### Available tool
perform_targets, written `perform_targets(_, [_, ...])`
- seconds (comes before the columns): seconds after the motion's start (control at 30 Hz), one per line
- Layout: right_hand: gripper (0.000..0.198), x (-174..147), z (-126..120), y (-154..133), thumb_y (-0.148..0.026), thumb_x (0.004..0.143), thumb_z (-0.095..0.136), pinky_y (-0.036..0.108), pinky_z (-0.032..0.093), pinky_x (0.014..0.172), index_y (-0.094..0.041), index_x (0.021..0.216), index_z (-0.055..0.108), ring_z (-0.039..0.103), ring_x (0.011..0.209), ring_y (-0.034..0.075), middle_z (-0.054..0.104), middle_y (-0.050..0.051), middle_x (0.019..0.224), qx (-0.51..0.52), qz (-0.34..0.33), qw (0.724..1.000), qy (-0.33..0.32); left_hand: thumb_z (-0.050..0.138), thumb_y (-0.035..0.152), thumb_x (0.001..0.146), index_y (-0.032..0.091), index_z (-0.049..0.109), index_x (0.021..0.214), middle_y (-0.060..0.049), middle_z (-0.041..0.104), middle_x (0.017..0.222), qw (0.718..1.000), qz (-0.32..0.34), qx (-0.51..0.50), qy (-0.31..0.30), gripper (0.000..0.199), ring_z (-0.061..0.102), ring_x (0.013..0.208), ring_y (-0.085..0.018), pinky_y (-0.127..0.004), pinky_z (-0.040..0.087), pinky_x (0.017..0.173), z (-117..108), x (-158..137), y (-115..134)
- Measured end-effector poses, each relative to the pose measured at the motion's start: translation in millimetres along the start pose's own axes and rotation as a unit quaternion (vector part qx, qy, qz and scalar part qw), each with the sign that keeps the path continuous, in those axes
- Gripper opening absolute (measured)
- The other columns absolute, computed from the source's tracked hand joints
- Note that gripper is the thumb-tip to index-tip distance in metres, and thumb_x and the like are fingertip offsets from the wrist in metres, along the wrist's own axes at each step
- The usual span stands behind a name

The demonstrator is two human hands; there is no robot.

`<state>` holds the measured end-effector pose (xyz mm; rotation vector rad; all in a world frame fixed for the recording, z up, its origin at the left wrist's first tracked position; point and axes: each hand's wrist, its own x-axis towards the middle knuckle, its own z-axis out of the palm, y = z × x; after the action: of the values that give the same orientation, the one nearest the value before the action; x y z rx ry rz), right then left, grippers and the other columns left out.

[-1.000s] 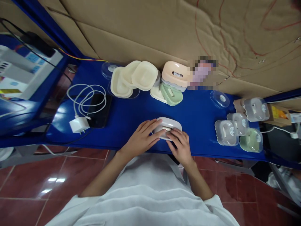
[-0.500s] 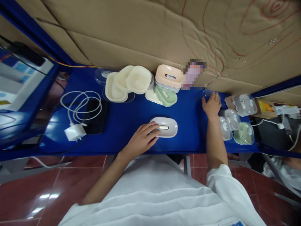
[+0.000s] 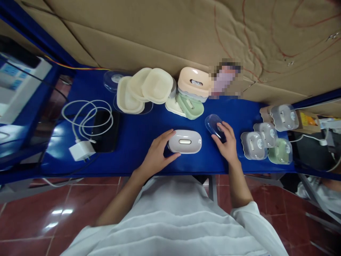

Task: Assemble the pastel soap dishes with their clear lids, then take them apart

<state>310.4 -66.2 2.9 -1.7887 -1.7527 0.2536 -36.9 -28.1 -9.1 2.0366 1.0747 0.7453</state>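
Note:
A pale grey oval soap dish (image 3: 185, 147) with a slot in its middle lies on the blue table. My left hand (image 3: 157, 151) grips its left end, fingers at the far rim and thumb at the near rim. To the right of the dish, my right hand (image 3: 227, 142) holds a clear plastic lid (image 3: 212, 124) by its right side, tilted just above or on the table; I cannot tell which. Behind the dish sit a green soap dish (image 3: 193, 110), a cream one (image 3: 174, 106) and a peach one (image 3: 191, 76).
Cream trays (image 3: 158, 85) lie overlapped at the back left, near a clear lid (image 3: 112, 80). Several lidded soap dishes (image 3: 254, 145) stand on the right. A white charger (image 3: 81, 150) with coiled cable lies by a black phone-like slab (image 3: 106, 137). A cardboard wall (image 3: 149, 35) rises behind.
My right hand has come from the back right toward the middle, bringing the clear lid with it. My left hand has shifted from the dish's top to around its left end.

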Motion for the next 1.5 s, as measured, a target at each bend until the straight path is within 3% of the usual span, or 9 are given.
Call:
perform_targets(0.13, [0.057, -14, 9, -36, -0.047, 0.109, 0.06, 0.057, 0.048, 0.127, -0.031, 0.162, 0.052, 0.05, 0.156, 0.032, 0.053, 0.013, 0.166, 0.107, -0.123, 0.982, -0.1, 0.081, 0.046, 0.097, 0.027, 0.041, 0.164, -0.014, 0.054, 0.166, 1.0, 0.002, 0.001, -0.005, 0.08, 0.054, 0.154, -0.034, -0.051, 0.045, 0.127, 0, 0, 0])
perform_targets(0.27, [0.06, -20, 27, -61, -0.042, 0.108, 0.062, 0.063, 0.044, 0.129, -0.033, 0.166, 0.048, 0.039, 0.163, 0.035, 0.051, 0.011, 0.168, 0.081, -0.229, 0.961, -0.133, 0.079, 0.052, 0.098, 0.028, 0.041, 0.164, -0.013, 0.056, 0.166, 1.0, 0.011, 0.001, -0.029, 0.079, 0.054, 0.153, -0.033, -0.051, 0.043, 0.126, -1, -1, -1])
perform_targets(0.5, [0.055, -22, 36, -66, -0.041, 0.106, 0.067, 0.065, 0.038, 0.133, -0.03, 0.16, 0.057, 0.036, 0.165, 0.035, 0.056, 0.01, 0.165, -0.028, -0.297, 0.947, -0.117, 0.077, 0.055, 0.099, 0.028, 0.045, 0.162, -0.013, 0.055, 0.166, 0.999, 0.014, 0.002, -0.044, 0.076, 0.052, 0.155, -0.033, -0.051, 0.042, 0.127, -2, -2, -7])
perform_targets(0.73, [0.048, -30, 38, -63, -0.044, 0.108, 0.063, 0.063, 0.034, 0.135, -0.03, 0.154, 0.064, 0.049, 0.156, 0.032, 0.064, 0.008, 0.156, -0.061, -0.324, 0.939, -0.102, 0.081, 0.057, 0.095, 0.028, 0.05, 0.159, -0.013, 0.059, 0.162, 0.998, 0.034, 0.013, -0.043, 0.077, 0.056, 0.151, -0.034, -0.05, 0.044, 0.126, -1, -3, -8])
perform_targets(0.93, [0.053, -33, 41, -60, -0.043, 0.105, 0.068, 0.064, 0.034, 0.134, -0.03, 0.156, 0.062, 0.041, 0.162, 0.034, 0.058, 0.01, 0.162, -0.069, -0.306, 0.943, -0.114, 0.08, 0.058, 0.096, 0.027, 0.05, 0.16, -0.013, 0.058, 0.163, 0.998, 0.02, 0.019, -0.061, 0.077, 0.054, 0.153, -0.034, -0.052, 0.041, 0.127, 0, -1, -4])
perform_targets(1.07, [0.057, -37, 38, -59, -0.042, 0.102, 0.073, 0.062, 0.042, 0.131, -0.031, 0.157, 0.061, 0.037, 0.163, 0.036, 0.056, 0.011, 0.164, -0.068, -0.294, 0.947, -0.113, 0.076, 0.054, 0.1, 0.028, 0.047, 0.162, -0.013, 0.055, 0.166, 0.997, 0.022, 0.01, -0.077, 0.074, 0.051, 0.155, -0.034, -0.054, 0.039, 0.13, -3, -1, 0])
perform_targets(1.23, [0.06, -40, 12, -29, -0.038, 0.103, 0.071, 0.064, 0.048, 0.124, -0.031, 0.161, 0.055, 0.042, 0.161, 0.037, 0.057, 0.014, 0.161, -0.092, -0.224, 0.968, -0.065, 0.061, 0.04, 0.109, 0.031, 0.045, 0.163, -0.011, 0.049, 0.168, 0.998, 0.053, -0.022, -0.004, 0.057, 0.049, 0.157, -0.028, -0.05, 0.043, 0.13, -33, 8, 13])
perform_targets(1.37, [0.056, -24, -15, 9, -0.04, 0.108, 0.061, 0.074, 0.038, 0.125, -0.029, 0.162, 0.052, 0.042, 0.161, 0.04, 0.053, 0.017, 0.166, -0.169, -0.116, 0.979, -0.008, 0.059, 0.038, 0.109, 0.024, 0.052, 0.158, -0.016, 0.051, 0.166, 0.988, 0.061, 0.125, 0.067, 0.052, 0.05, 0.155, -0.036, -0.058, 0.041, 0.128, -66, 44, 15])
perform_targets(1.5, [0.052, -2, -18, 11, -0.033, 0.112, 0.046, 0.075, 0.032, 0.127, -0.024, 0.163, 0.051, 0.035, 0.165, 0.038, 0.047, 0.018, 0.17, -0.184, -0.075, 0.979, 0.053, 0.058, 0.033, 0.106, 0.023, 0.052, 0.159, -0.018, 0.043, 0.173, 0.966, 0.041, 0.245, 0.077, 0.054, 0.039, 0.161, -0.044, -0.075, 0.016, 0.132, -75, 86, 2])
